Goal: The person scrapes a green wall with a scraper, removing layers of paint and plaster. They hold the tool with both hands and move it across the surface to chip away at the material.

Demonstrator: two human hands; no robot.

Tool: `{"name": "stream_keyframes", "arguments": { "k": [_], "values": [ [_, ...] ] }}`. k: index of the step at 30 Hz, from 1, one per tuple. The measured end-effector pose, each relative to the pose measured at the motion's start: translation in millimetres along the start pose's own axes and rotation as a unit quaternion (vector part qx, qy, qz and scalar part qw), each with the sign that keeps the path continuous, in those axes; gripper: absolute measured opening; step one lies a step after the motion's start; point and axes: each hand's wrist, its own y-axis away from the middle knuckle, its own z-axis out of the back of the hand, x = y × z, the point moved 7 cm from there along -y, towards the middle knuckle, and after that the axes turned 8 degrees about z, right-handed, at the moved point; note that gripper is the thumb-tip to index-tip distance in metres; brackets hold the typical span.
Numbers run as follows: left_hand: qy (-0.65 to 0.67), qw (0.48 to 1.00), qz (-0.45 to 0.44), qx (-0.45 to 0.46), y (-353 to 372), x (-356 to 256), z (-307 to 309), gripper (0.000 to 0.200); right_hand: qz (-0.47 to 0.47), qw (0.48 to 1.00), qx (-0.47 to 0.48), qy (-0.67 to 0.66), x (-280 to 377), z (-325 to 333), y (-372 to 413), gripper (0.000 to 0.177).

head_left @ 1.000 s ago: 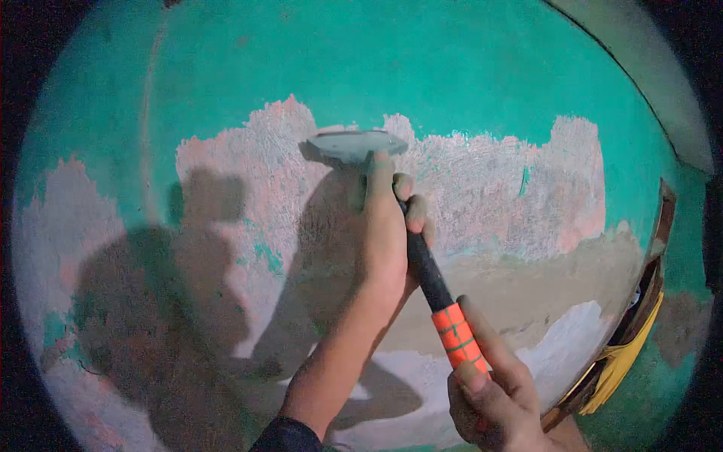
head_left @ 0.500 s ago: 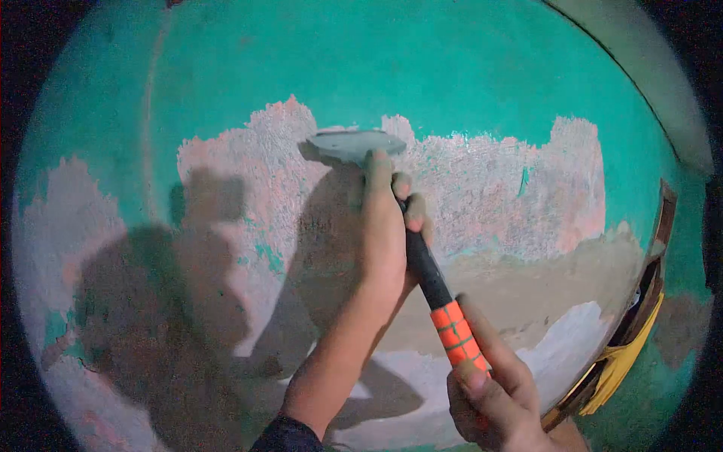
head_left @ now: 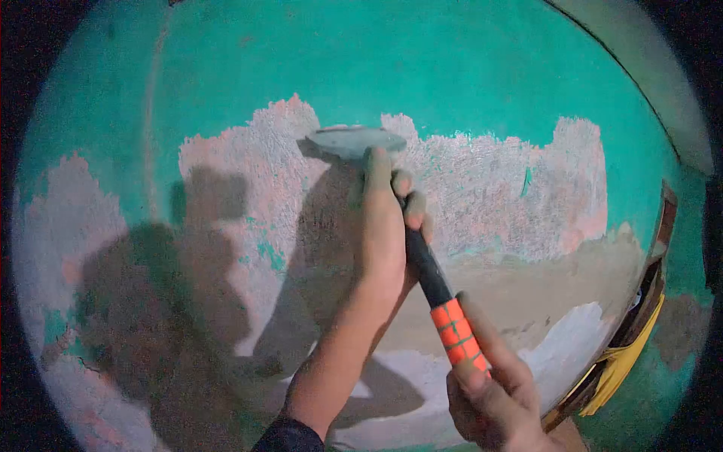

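Note:
A long-handled scraper (head_left: 428,267) slants up across the view, its wide flat grey blade (head_left: 354,141) against the wall. The blade lies along the ragged border between green paint (head_left: 422,68) and bare, pinkish-grey plaster (head_left: 497,196). High on the black part of the handle, my left hand (head_left: 388,218) is closed around it, the thumb stretched up to the blade. My right hand (head_left: 497,399) wraps the lower end, at the orange grip (head_left: 458,335) with dark bands. Both hands cover parts of the handle, and the blade looks slightly blurred.
Shadows (head_left: 166,301) of a person and the arms fall on the wall at left. A brown smooth band (head_left: 482,294) runs below the scraped area. At the right edge hangs a yellow cloth (head_left: 621,369) by a wooden frame (head_left: 664,218). A crack (head_left: 89,367) shows at lower left.
Almost nothing differs. Both hands keep the same hold on the scraper, and the blade remains at nearly the same spot on the wall.

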Motion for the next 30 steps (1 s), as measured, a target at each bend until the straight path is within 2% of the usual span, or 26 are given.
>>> {"name": "stream_keyframes", "arguments": {
  "k": [1,2,5,9,12,15,18,21,24,28,30],
  "values": [
    [-0.005,1.0,0.004,-0.004,3.0,0.6,1.3,0.035,-0.009,1.0,-0.004,-0.003,-0.4,-3.5,-0.6,0.055],
    [-0.011,1.0,0.011,-0.007,4.7,1.1,2.0,0.035,-0.064,0.996,-0.054,0.006,-8.3,1.2,-1.2,0.07],
    [0.022,0.999,0.001,0.031,0.7,-8.2,-8.9,0.02,-0.066,0.995,-0.066,-0.015,1.3,0.7,-7.7,0.071],
    [0.028,0.999,0.007,0.021,4.5,0.9,1.1,0.02,-0.098,0.992,-0.069,-0.037,-8.6,-1.5,2.8,0.072],
    [0.024,0.999,-0.006,0.025,-1.3,-3.5,-2.5,0.02,-0.063,0.996,-0.063,-0.003,-3.5,3.6,-7.5,0.072],
    [0.029,0.999,0.004,0.028,3.3,-4.5,-4.3,0.02,-0.092,0.992,-0.079,-0.038,-4.8,-0.9,0.3,0.072],
    [0.038,0.999,0.007,0.027,7.0,2.5,4.5,0.021,-0.079,0.993,-0.077,-0.034,-10.1,-0.5,4.9,0.07],
    [0.015,0.999,-0.014,0.044,-1.9,-11.6,-4.6,0.023,0.008,0.999,0.002,-0.035,1.1,-1.5,-9.2,0.054],
    [0.033,0.999,0.0,0.023,9.0,-2.4,3.2,0.02,-0.053,0.997,-0.047,0.006,-4.1,-6.0,-0.9,0.053],
    [0.016,0.998,0.051,0.021,-1.7,2.8,7.0,0.032,0.004,1.0,0.0,0.007,-1.8,-4.0,-2.6,0.051],
    [0.021,0.999,-0.004,0.026,-6.3,-7.6,2.1,0.032,0.017,1.0,0.006,0.009,5.1,-3.9,-10.2,0.05]
  ]
}}
